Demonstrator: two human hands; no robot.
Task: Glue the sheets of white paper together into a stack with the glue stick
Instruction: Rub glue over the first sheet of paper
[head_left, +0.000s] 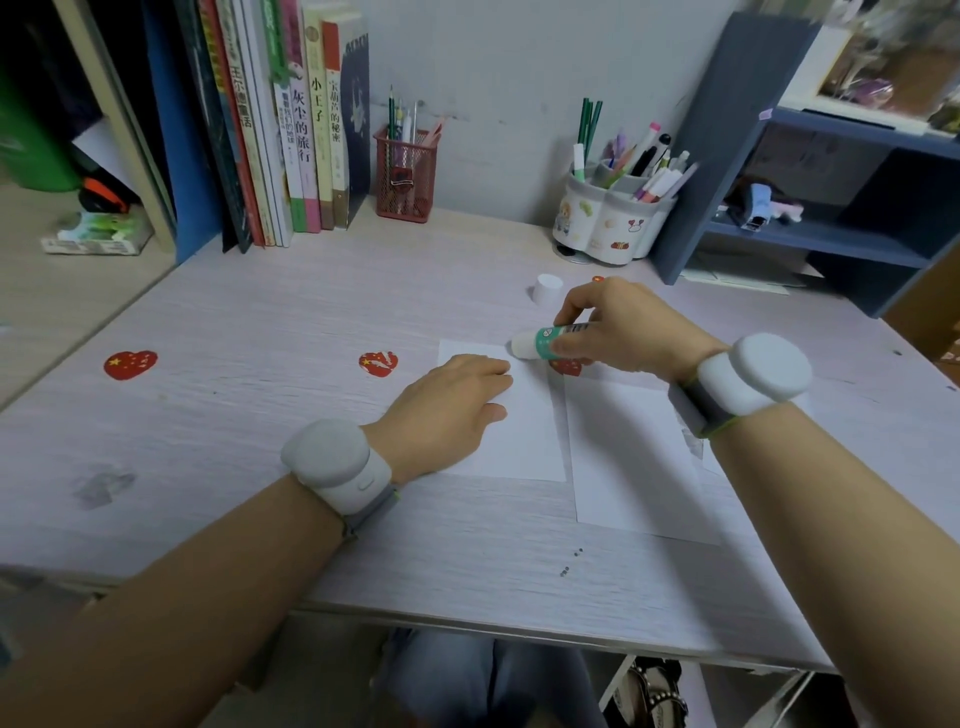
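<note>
— Since the left hand (451, 402) lies flat with its fingers straight on the smaller sheet (511, 441), I'd say it's there to pin the paper while the glue goes on?

— That's my reading. The right hand (618, 327) has its fingers and thumb curled round the glue stick (545, 342), held nearly level with the tip aimed left at the sheet's far edge, just past the left fingertips. Whether the tip touches the paper I can't tell from here.

— And the cap (547, 288)?

— Standing alone on the desk (260, 338) beyond the hands, near enough to reach, out of the way of the strokes.

— There's a second sheet (634, 457), isn't there?

— Yes, just beside the first, on its right, partly under the right forearm. Probably waiting to be laid on once the first is coated.

— The pen holders (613, 218) at the back?

— Well apart from the work.
</note>
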